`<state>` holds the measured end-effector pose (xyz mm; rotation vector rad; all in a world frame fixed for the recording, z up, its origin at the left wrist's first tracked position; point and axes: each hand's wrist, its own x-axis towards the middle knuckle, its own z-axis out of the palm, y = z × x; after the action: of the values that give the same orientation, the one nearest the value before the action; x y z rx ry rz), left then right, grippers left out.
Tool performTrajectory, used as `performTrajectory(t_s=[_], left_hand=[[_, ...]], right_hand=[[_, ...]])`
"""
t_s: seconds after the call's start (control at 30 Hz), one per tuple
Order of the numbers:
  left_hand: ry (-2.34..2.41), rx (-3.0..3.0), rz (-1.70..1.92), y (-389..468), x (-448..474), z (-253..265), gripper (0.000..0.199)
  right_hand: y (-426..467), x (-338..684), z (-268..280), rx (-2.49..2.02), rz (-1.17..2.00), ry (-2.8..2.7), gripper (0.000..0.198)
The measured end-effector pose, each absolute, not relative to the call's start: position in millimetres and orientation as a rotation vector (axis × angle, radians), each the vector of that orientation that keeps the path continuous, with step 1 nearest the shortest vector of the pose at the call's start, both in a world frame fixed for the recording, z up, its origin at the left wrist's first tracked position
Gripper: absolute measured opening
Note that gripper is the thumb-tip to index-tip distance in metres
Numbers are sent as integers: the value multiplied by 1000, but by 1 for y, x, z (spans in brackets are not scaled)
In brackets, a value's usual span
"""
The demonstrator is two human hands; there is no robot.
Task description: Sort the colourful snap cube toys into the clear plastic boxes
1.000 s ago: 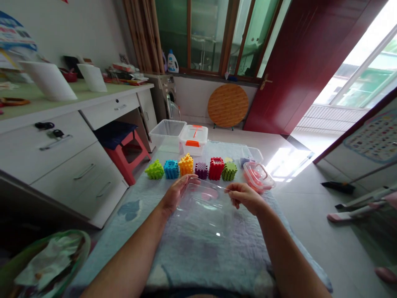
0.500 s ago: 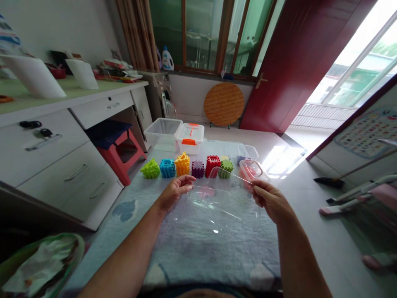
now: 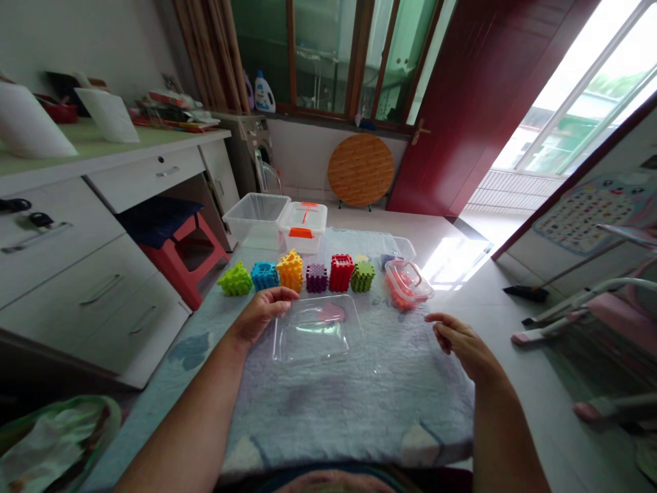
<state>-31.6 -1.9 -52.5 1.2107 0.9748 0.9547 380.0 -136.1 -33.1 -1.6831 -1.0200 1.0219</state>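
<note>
A clear, shallow rectangular plastic container (image 3: 313, 335) rests on the cloth-covered table in front of me. My left hand (image 3: 261, 311) pinches its far left corner between thumb and fingers. A pinkish patch shows through its far side; I cannot tell what that is. To the right, my right hand (image 3: 456, 339) is in the air over the table's edge, index finger stretched out and nothing held. Nearest to it stands a clear lidded box (image 3: 409, 284) with orange-red pieces inside. Beyond the container is a row of block shapes, among them a yellow one (image 3: 290, 271) and a red one (image 3: 341, 273).
At the table's far end are an open clear bin (image 3: 256, 218) and a white box with orange latches (image 3: 302, 229). A red stool (image 3: 179, 253) stands left by the drawers. A waste basket (image 3: 110, 418) is at lower left, a pink chair (image 3: 626, 325) at right.
The clear container has come down from a raised tilt onto the table, shifting left. My right hand has let go of it and moved right; my left hand stays on it.
</note>
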Motion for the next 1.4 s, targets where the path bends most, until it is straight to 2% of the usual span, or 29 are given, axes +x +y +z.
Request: performTrajectory(t_s=[0.13,0.3,0.37,0.6,0.67,0.8,0.9,1.4], left_hand=[[975,1208,966,-2,-32,-52,23],[959,1209,978,-3,-27,-53,21],[944,1202,976,-2,-25,-55,22],[949,1183,998,-1,-17,-63,29],[957,1191,998,-2,-16,-63,28],[958,1191,1003,-4,-14,-60,27],[966,1176,1001,-5,-14,-58,27],[953,1161,969,-4,-15,-63,28]], right_hand=[[-127,369,-42,-1846,923,-1158,36],[-127,363,-36,-2091,308,-1381,26],[-128,357,-25,-2084,168,-1430,25],[-82,309,21,-1746,180,-1906,25],[-51,300,23,-1674,113,-2061,34],[9,293,16,-1727,135,-2370,76],[38,293,10,-1819,157,-2492,85],[61,285,3,-1923,129,-2658,38]])
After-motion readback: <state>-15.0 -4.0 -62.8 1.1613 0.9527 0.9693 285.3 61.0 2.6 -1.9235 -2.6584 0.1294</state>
